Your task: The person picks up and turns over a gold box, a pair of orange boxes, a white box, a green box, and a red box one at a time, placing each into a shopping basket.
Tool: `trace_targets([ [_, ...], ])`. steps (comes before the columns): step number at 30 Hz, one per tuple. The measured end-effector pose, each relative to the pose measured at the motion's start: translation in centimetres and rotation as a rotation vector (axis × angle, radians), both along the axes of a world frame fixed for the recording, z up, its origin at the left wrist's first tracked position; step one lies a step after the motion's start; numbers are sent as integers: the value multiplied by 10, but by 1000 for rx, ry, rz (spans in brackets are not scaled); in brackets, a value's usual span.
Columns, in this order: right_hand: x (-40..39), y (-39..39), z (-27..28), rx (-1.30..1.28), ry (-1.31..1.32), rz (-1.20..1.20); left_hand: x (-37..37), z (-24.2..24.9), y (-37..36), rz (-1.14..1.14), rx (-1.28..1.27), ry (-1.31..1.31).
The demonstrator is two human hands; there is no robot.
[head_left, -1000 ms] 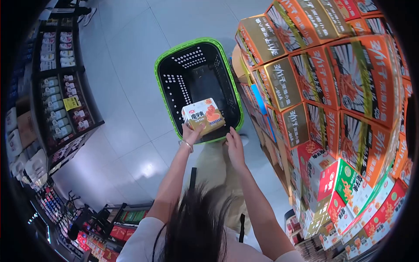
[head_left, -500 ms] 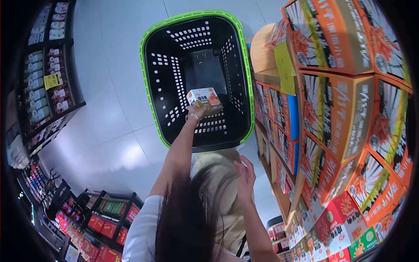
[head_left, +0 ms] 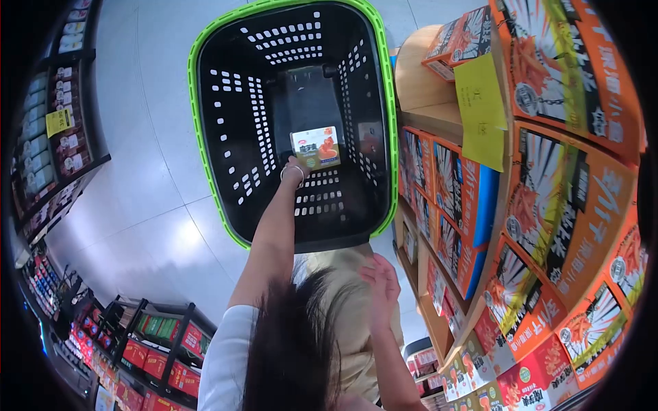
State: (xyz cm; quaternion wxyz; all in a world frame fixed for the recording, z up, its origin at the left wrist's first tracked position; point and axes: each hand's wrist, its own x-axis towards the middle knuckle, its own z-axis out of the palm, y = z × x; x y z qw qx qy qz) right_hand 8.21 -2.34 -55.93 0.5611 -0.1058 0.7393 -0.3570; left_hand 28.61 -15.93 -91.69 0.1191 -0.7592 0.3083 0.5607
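Observation:
Deep in the black basket with a green rim (head_left: 197, 123), a white and olive box (head_left: 317, 145) with a red food picture shows its printed face upward. My left hand (head_left: 293, 171), with a bracelet at the wrist, reaches over the near rim and grips the box at its lower left corner; some of the fingers are hidden. Outside the basket, below its near right corner, my right hand (head_left: 381, 279) is raised with loosely bent fingers and nothing in it.
Wooden shelving (head_left: 421, 82) on the right holds orange boxes (head_left: 541, 198), with a yellow paper sign (head_left: 478, 113) on its edge. Dark shelves with packaged goods (head_left: 65, 147) stand at left. Red boxes (head_left: 154, 357) fill a rack at lower left. Long hair hangs in the lower middle.
The basket appears larger and farther left. The box has turned to show its face flatter, and my left hand is at its corner. My right hand has shifted slightly down and left.

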Motion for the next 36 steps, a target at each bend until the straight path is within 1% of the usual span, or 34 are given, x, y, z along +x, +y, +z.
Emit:
trace_targets([
  [2,5,5,16,28,-36,23,-3,41,-2,-228,41,-103],
  [3,8,8,25,24,-86,57,1,58,1,-273,21,-66],
  [4,12,12,33,18,-136,86,2,77,3,-333,-53,-66],
  [5,16,21,39,26,-185,63,2,95,5,-384,-105,-33],
  [6,20,20,53,10,-184,54,2,117,6,-436,-160,1],
  [8,26,17,84,26,-254,149,2,169,9,-298,-262,146],
  [9,29,17,98,6,-249,132,0,195,14,-172,-358,218],
  [10,32,19,111,7,-273,129,-2,220,17,-186,-481,234],
  [12,31,26,132,-20,-292,102,-14,305,15,-159,-586,249],
  [14,29,37,153,-15,-276,205,-18,361,31,-148,-763,330],
  [15,26,36,171,-44,-271,183,-20,386,41,-120,-709,365],
  [16,21,35,188,-20,-240,239,-22,408,51,-93,-651,397],
  [17,16,39,204,8,-210,289,-21,425,64,-153,-684,441],
  [18,11,46,213,-16,-208,262,-19,439,77,-215,-715,488],
  [20,-1,67,219,-39,-130,340,-15,472,105,-314,-640,456],
  [21,-6,76,229,-58,-125,307,-10,484,117,-376,-603,469],
  [23,-17,86,244,-131,21,299,-6,507,129,-471,-586,490],
  [24,-22,92,250,-148,30,270,-5,521,135,-439,-524,498],
  [25,-27,99,255,-98,52,279,-5,533,140,-406,-459,504],
  [26,-30,107,259,-46,72,288,-6,537,142,-435,-466,511],
  [28,-37,119,261,-83,73,221,-6,537,146,-462,-487,539],
  [29,-37,127,264,-106,67,181,-10,545,147,-486,-485,546],
  [31,-42,131,279,-135,101,179,-32,557,137,-545,-584,539],
  [32,-45,132,287,-157,127,199,-43,565,135,-565,-587,547],
  [33,-49,130,297,-166,134,178,-58,576,131,-571,-629,603],
  [35,-51,131,318,-106,122,181,-87,599,128,-593,-682,713],
  [36,-53,132,328,-186,186,181,-102,612,129,-606,-690,764],
])
